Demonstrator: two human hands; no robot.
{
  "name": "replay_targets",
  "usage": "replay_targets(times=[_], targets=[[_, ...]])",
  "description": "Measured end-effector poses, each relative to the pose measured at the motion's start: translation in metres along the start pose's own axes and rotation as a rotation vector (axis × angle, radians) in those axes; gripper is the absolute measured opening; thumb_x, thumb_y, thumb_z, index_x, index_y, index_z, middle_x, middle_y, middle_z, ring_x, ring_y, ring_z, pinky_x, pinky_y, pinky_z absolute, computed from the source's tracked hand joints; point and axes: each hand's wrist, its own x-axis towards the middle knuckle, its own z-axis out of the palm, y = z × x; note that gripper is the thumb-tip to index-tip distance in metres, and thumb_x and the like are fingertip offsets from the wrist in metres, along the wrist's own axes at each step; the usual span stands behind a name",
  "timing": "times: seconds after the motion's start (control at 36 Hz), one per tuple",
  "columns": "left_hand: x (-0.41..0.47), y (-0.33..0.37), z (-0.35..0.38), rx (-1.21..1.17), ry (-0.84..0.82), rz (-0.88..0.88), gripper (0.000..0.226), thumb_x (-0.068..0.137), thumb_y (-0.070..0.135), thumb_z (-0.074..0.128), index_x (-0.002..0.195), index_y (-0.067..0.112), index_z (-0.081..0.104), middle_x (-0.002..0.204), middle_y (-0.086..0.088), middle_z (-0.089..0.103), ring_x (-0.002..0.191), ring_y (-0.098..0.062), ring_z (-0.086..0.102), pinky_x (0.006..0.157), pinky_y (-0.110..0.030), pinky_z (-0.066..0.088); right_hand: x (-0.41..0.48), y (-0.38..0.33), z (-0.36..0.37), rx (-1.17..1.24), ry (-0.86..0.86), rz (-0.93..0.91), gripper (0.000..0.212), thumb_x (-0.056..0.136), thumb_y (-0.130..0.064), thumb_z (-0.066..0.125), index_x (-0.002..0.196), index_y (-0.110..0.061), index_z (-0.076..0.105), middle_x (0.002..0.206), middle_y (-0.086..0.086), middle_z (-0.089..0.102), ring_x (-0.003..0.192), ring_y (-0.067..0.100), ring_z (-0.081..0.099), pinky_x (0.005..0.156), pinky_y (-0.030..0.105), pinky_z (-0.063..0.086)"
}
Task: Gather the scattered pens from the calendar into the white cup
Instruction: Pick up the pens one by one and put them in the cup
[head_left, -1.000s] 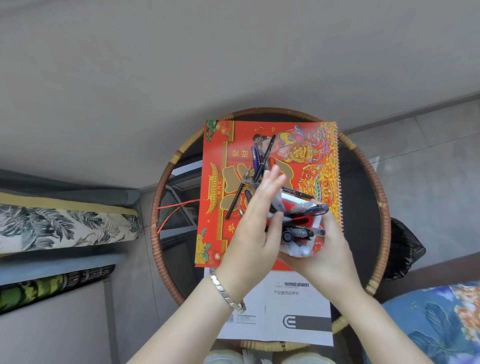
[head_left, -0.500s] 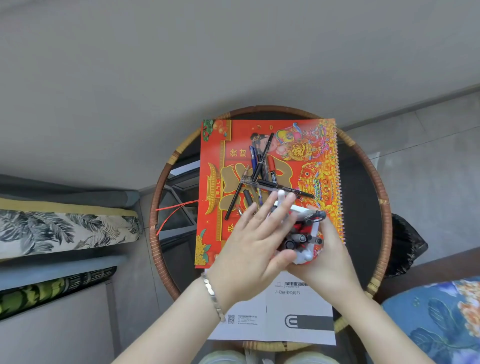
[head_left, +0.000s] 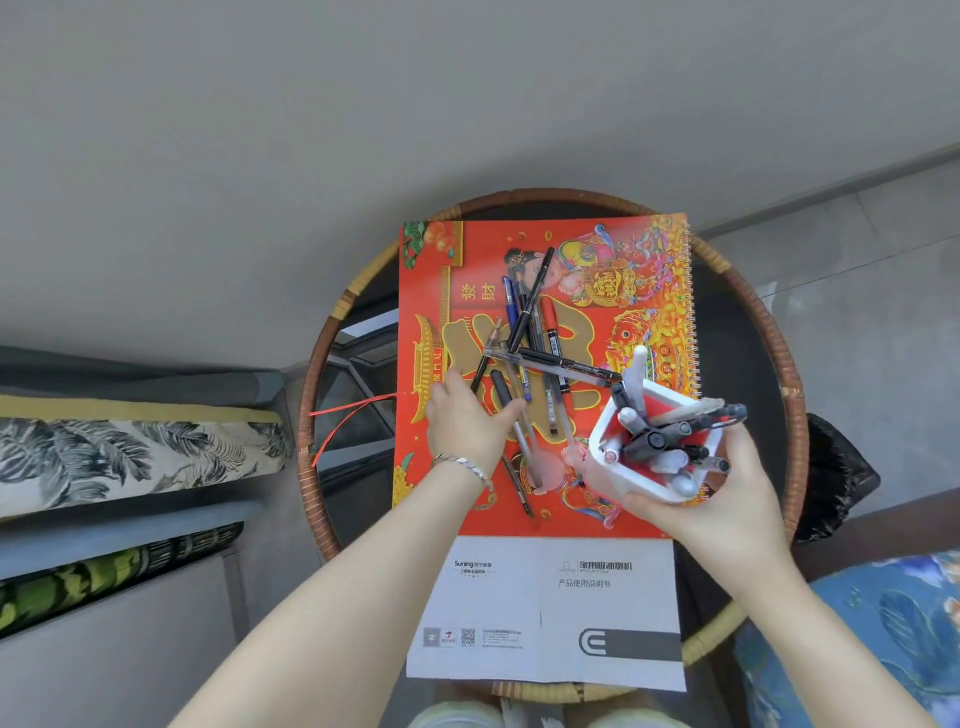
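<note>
A red calendar (head_left: 431, 291) lies on a round rattan table (head_left: 324, 338). Several scattered pens (head_left: 540, 338) are piled crosswise on its middle. My left hand (head_left: 465, 423) rests on the calendar at the pile's left edge, fingers apart, thumb touching a dark pen (head_left: 500, 387); I see nothing gripped in it. My right hand (head_left: 727, 499) holds the white cup (head_left: 615, 480) above the calendar's lower right corner. The cup tilts toward me and has several pens standing in it.
A white booklet (head_left: 545, 613) lies at the table's near edge, below the calendar. A leaf-patterned cushion (head_left: 130, 457) is on the left, a blue floral cushion (head_left: 857, 623) at the lower right, and a black bag (head_left: 836, 478) beyond the table's right rim.
My left hand left the cup's mouth and moved left and down onto the pen pile. My right hand carried the cup a little to the right.
</note>
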Motion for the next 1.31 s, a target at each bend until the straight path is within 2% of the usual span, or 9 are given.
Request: replay_targets(times=[0.11,0.25,0.5,0.58,0.67,0.81,1.03,1.19,1.31], targets=[[0.004,0.003,0.015,0.03,-0.041,-0.05,0.063,0.078,0.033,0.071,0.121,0.0,0.039,0.12,-0.02,0.052,0.109,-0.036,0.054,0.084,-0.043,0.048,0.001,-0.004,0.0,-0.001,-0.002,0.007,0.065,0.036,-0.055,0.078,0.096,-0.052,0.052,0.101,-0.016,0.066,0.098,0.002,0.062,0.075,0.024,0.046],[0.0,-0.003,0.022,0.085,-0.058,-0.075,0.032,0.088,0.032,0.059,0.083,0.002,0.05,0.093,-0.025,0.067,0.087,-0.04,0.064,0.065,-0.039,0.048,0.002,0.001,0.0,0.005,-0.057,0.039,0.076,0.041,-0.051,0.087,0.108,-0.037,0.054,0.104,-0.006,0.069,0.1,0.012,0.066,0.088,0.045,0.053],[-0.006,-0.022,0.029,0.043,-0.111,-0.037,0.035,0.095,0.03,0.045,0.1,-0.003,0.055,0.093,-0.019,0.064,0.086,-0.038,0.061,0.06,-0.034,0.039,-0.004,0.009,0.007,-0.077,-0.079,0.041,0.074,0.043,-0.047,0.086,0.107,-0.042,0.049,0.108,-0.009,0.066,0.099,0.013,0.066,0.083,0.05,0.055],[-0.013,-0.025,0.017,-0.104,-0.049,-0.052,0.033,0.097,0.03,0.04,0.1,-0.001,0.05,0.076,-0.009,0.055,0.068,-0.033,0.054,0.052,-0.032,0.034,-0.006,0.009,0.006,-0.078,-0.085,0.036,0.074,0.045,-0.045,0.088,0.108,-0.042,0.05,0.108,-0.008,0.067,0.099,0.013,0.066,0.084,0.05,0.054],[-0.028,-0.021,-0.009,-0.299,0.055,-0.002,0.026,0.098,0.03,0.033,0.103,0.007,0.043,0.082,-0.005,0.06,0.055,-0.018,0.047,0.047,-0.03,0.037,-0.008,0.008,0.005,-0.085,-0.08,0.046,0.074,0.045,-0.046,0.088,0.108,-0.041,0.05,0.109,-0.008,0.067,0.099,0.014,0.066,0.085,0.05,0.054],[-0.059,0.001,-0.061,-0.767,0.133,0.222,0.018,0.1,0.023,0.028,0.085,0.024,0.038,0.069,0.0,0.054,0.068,-0.018,0.062,0.074,-0.035,0.054,-0.011,0.001,0.007,-0.078,-0.089,0.041,0.073,0.045,-0.048,0.087,0.107,-0.043,0.049,0.108,-0.01,0.067,0.098,0.011,0.067,0.085,0.049,0.055],[-0.102,0.035,-0.098,-1.437,0.045,0.456,0.021,0.09,0.027,0.033,0.1,0.026,0.051,0.063,0.008,0.049,0.058,-0.006,0.049,0.062,-0.018,0.047,-0.02,-0.013,0.02,-0.04,-0.105,0.0,0.066,0.041,-0.05,0.08,0.098,-0.052,0.048,0.106,-0.01,0.065,0.098,0.01,0.064,0.078,0.034,0.053],[-0.11,0.047,-0.077,-1.408,0.051,0.49,0.015,0.091,0.022,0.034,0.098,0.025,0.047,0.068,0.007,0.058,0.07,-0.01,0.06,0.078,-0.026,0.049,-0.024,-0.015,0.027,-0.062,-0.137,-0.013,0.072,0.046,-0.04,0.083,0.109,-0.046,0.046,0.113,-0.009,0.064,0.103,0.015,0.064,0.084,0.048,0.055],[-0.116,0.045,-0.066,-1.367,0.014,0.51,0.01,0.092,0.02,0.036,0.098,0.022,0.043,0.076,0.006,0.065,0.091,-0.015,0.067,0.084,-0.025,0.05,-0.029,-0.022,0.029,-0.004,-0.118,-0.034,0.069,0.043,-0.045,0.082,0.102,-0.05,0.048,0.109,-0.011,0.066,0.101,0.009,0.064,0.082,0.039,0.055]])
